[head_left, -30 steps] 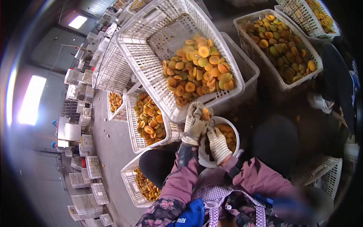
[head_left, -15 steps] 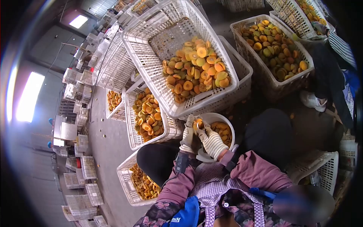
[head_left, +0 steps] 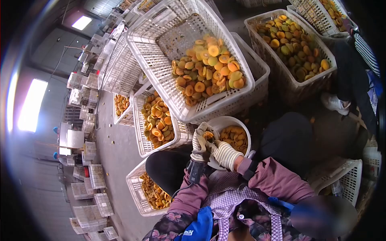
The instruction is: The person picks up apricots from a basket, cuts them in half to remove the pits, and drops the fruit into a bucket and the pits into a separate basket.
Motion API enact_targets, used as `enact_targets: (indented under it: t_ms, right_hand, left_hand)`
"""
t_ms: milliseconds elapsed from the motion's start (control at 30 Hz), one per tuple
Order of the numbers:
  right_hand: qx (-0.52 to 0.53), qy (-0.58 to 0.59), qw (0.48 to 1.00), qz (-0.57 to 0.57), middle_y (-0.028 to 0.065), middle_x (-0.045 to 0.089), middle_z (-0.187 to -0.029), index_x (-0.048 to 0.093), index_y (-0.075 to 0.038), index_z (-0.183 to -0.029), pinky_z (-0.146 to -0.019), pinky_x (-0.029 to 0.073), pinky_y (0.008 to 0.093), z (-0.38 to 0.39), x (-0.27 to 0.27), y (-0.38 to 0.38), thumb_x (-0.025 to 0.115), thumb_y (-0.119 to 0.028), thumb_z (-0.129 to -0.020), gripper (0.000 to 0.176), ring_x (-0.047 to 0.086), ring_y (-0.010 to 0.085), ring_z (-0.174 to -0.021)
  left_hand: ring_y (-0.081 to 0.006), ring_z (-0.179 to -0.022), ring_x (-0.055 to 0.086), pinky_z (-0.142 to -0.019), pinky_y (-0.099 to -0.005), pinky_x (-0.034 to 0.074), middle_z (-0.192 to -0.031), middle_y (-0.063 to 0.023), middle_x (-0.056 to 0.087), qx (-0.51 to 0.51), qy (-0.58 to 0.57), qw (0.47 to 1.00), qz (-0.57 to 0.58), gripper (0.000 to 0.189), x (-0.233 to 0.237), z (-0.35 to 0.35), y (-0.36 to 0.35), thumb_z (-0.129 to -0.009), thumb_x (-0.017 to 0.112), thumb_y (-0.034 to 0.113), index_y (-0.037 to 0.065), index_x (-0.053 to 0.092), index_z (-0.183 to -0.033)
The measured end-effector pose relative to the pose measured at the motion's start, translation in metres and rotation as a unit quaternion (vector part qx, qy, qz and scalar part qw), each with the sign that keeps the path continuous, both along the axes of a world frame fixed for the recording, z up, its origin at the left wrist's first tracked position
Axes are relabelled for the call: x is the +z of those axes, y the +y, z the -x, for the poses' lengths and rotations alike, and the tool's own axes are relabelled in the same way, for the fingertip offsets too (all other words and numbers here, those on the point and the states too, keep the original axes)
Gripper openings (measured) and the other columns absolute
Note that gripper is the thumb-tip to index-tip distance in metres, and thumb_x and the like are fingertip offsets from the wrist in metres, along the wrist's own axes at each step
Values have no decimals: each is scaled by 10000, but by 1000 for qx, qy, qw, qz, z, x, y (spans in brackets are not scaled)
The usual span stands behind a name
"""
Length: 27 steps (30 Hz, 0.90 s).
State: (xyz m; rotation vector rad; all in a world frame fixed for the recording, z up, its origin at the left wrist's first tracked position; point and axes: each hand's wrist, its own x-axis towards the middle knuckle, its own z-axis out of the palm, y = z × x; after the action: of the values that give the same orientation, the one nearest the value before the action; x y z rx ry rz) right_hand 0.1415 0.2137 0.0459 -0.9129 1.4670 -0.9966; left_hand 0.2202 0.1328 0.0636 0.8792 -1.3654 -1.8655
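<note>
In front of my lap, my left hand (head_left: 200, 143), in a whitish knit glove, is closed around a cut apricot (head_left: 208, 135) with its hollow facing up. Against it, my right hand (head_left: 226, 155), in a striped knit glove, has its fingers pressed together at the fruit's near side. Whatever those right fingers hold is hidden. Both hands are over the near-left rim of a white bucket (head_left: 248, 137), which contains apricot pieces (head_left: 234, 138). Just beyond, a tilted white crate (head_left: 155, 76) holds a heap of apricot halves (head_left: 209, 72).
Left of me stand a crate of apricot halves (head_left: 157, 124) and a lower crate of orange pieces (head_left: 155, 195). A full crate (head_left: 289, 48) is at the upper right, near another person's shoe (head_left: 335, 103). An empty-looking crate (head_left: 352, 180) lies at lower right.
The apricot in my left hand has turned so its dark hollow shows upward. My right fingers have moved slightly down and away from its top. The view has shifted a little.
</note>
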Motion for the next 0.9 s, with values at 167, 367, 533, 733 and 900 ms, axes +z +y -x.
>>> enact_targets:
  t_ms: [167, 367, 533, 733, 900]
  right_hand:
    - [33, -269, 961, -50, 18, 520, -590, 560, -61, -918, -375, 358, 298, 7, 14, 6, 468, -387, -904, 339, 443, 135, -410]
    - [120, -342, 914, -182, -20, 438, -454, 520, -149, -668, -303, 256, 248, 22, 59, 18, 458, -543, -871, 448, 370, 99, -327]
    - [-72, -404, 887, -214, -5, 452, -511, 530, -131, -744, -345, 287, 281, 13, 53, 13, 456, -541, -869, 436, 396, 130, -377]
    - [-127, -407, 890, -160, 16, 465, -541, 546, -97, -789, -370, 358, 277, 9, 30, -7, 489, -479, -871, 395, 442, 139, -409]
    - [-127, -396, 894, -169, 17, 462, -570, 534, -87, -819, -376, 350, 268, 5, 26, -16, 501, -399, -887, 321, 428, 135, -422]
  left_hand:
    - [-227, -631, 505, -627, -344, 433, -605, -96, 504, 4, 21, 993, -116, 392, 1, 3, -1, -921, 432, 391, 43, 497, -752]
    - [-219, -649, 548, -607, -317, 445, -616, -81, 539, -54, 62, 979, -186, 384, 22, -3, -18, -885, 462, 394, 42, 517, -743]
    - [-243, -1020, 526, -896, -364, 428, -1101, -123, 556, 254, 390, 875, -132, 468, 45, -20, -74, -920, 346, 405, 11, 472, -1140]
    - [-305, -1017, 532, -874, -345, 459, -1201, -166, 491, -89, -517, 788, 323, 375, 17, 52, -196, -891, 465, 256, 47, 463, -1202]
    - [-347, -1158, 467, -944, -367, 410, -1265, -223, 442, -45, -728, 605, 320, 534, -44, 70, -227, -829, 559, 334, 44, 431, -1259]
